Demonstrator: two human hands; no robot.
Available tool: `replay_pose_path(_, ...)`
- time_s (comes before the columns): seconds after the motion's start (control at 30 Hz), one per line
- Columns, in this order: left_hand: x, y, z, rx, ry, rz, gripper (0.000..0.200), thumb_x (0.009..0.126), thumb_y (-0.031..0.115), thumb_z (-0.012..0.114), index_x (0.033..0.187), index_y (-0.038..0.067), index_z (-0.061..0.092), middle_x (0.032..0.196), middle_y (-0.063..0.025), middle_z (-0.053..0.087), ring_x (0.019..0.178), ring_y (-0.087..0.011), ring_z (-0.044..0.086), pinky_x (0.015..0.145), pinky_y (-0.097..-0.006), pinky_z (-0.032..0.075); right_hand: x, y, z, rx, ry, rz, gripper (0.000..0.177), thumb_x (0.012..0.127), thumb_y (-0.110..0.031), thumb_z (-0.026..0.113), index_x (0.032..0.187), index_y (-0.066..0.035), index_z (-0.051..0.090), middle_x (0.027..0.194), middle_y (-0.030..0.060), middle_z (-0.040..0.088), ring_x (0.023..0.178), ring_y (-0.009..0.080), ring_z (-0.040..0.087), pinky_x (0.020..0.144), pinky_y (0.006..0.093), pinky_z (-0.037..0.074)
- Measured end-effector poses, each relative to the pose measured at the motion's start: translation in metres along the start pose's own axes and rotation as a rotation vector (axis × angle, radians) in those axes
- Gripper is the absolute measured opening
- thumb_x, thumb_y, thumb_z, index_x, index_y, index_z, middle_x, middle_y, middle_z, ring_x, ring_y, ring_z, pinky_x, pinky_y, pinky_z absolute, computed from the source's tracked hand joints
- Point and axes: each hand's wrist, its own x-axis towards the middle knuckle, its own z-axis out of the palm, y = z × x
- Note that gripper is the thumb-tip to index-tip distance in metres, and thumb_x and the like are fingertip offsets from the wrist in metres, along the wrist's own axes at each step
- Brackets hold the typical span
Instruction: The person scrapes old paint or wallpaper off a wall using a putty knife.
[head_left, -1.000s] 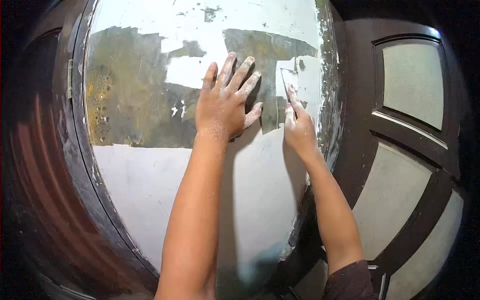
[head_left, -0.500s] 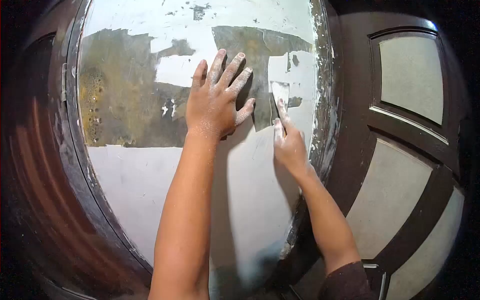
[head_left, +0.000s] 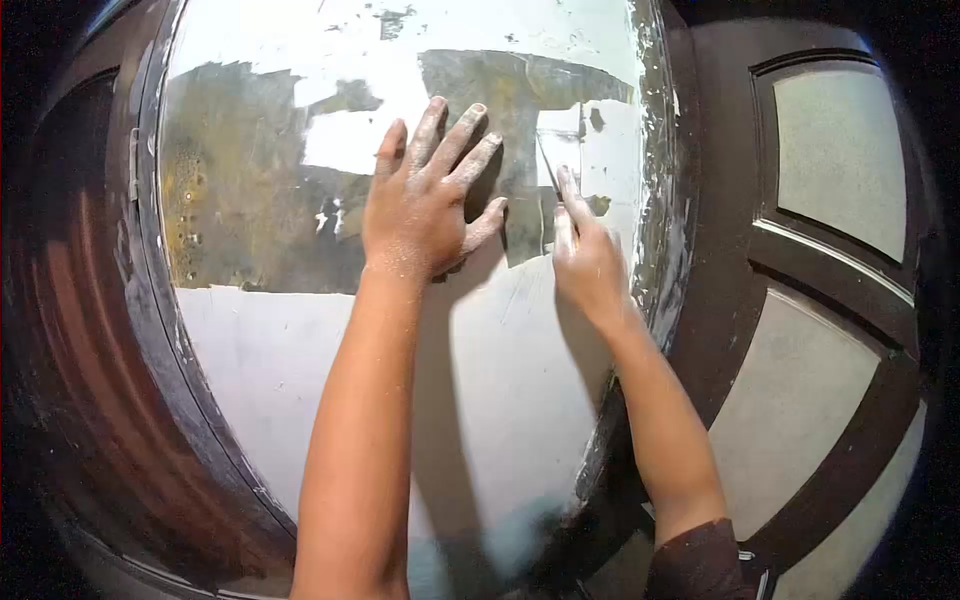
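Observation:
My left hand (head_left: 425,205) lies open on an upright panel (head_left: 260,350), fingers spread and dusted with white powder. The panel is partly coated white, with bare brownish-grey patches (head_left: 235,180) across its upper middle. To the right, my right hand (head_left: 590,250) is closed round a putty knife (head_left: 562,150). Its blade points up against the panel, over a white area beside a bare strip. The knife's handle is mostly hidden in my fingers, which are also whitened.
A dark frame with flaking white paint (head_left: 655,180) edges the panel on the right. Beyond it stands a dark brown door (head_left: 735,250) with pale inset panels (head_left: 840,150). On the left is reddish-brown wood (head_left: 75,330) behind another scuffed frame edge (head_left: 150,230).
My right hand has moved the putty knife a little upward along the panel. My left hand stays spread at the same place, and the view has shifted slightly.

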Motion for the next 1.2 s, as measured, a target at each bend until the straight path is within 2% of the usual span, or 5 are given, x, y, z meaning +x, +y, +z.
replay_pose_path(0.53, 0.015, 0.007, 0.007, 0.059, 0.007, 0.029, 0.069, 0.094, 0.065, 0.061, 0.152, 0.029, 0.057, 0.170, 0.0010, 0.037, 0.159, -0.0333, 0.027, 0.130, -0.0587, 0.020, 0.027, 0.015, -0.010, -0.052, 0.005, -0.055, 0.054, 0.107, -0.029, 0.049, 0.160, -0.032, 0.044, 0.090, 0.0312, 0.071, 0.090, 0.0539, 0.068, 0.086, 0.0637, 0.052)
replay_pose_path(0.57, 0.015, 0.008, 0.009, 0.040, 0.022, 0.021, 0.070, 0.094, 0.067, 0.061, 0.152, 0.029, 0.057, 0.170, 0.0011, 0.036, 0.159, -0.0330, 0.027, 0.130, -0.0597, 0.019, 0.011, 0.009, -0.013, -0.062, -0.052, 0.041, 0.048, 0.107, -0.021, 0.051, 0.155, -0.017, 0.052, 0.126, 0.0294, 0.066, 0.111, 0.0517, 0.063, 0.095, 0.0521, 0.052)
replay_pose_path(0.73, 0.014, 0.009, 0.005, 0.121, -0.062, -0.005, 0.072, 0.095, 0.068, 0.056, 0.159, 0.034, 0.047, 0.172, 0.0045, 0.031, 0.161, -0.0285, 0.023, 0.133, -0.0560, 0.013, -0.024, 0.010, -0.016, -0.109, -0.167, 0.176, 0.055, 0.107, -0.028, 0.050, 0.161, -0.034, 0.042, 0.090, 0.0321, 0.070, 0.093, 0.0543, 0.067, 0.086, 0.0632, 0.052)
replay_pose_path(1.03, 0.012, 0.011, 0.008, 0.069, 0.008, -0.005, 0.071, 0.092, 0.067, 0.063, 0.153, 0.032, 0.056, 0.170, 0.0024, 0.037, 0.159, -0.0309, 0.028, 0.130, -0.0595, 0.018, 0.022, 0.019, -0.022, 0.015, 0.091, 0.049, 0.036, 0.107, -0.025, 0.051, 0.130, -0.003, 0.068, 0.101, 0.0300, 0.072, 0.094, 0.0504, 0.070, 0.084, 0.0546, 0.054)
replay_pose_path(1.2, 0.012, 0.011, 0.010, 0.077, -0.011, -0.021, 0.071, 0.092, 0.069, 0.062, 0.153, 0.034, 0.056, 0.171, 0.0039, 0.036, 0.160, -0.0287, 0.027, 0.131, -0.0586, 0.017, 0.031, 0.033, -0.019, -0.018, 0.125, 0.046, 0.034, 0.105, -0.021, 0.052, 0.129, -0.003, 0.068, 0.106, 0.0294, 0.073, 0.098, 0.0487, 0.070, 0.086, 0.0531, 0.055)
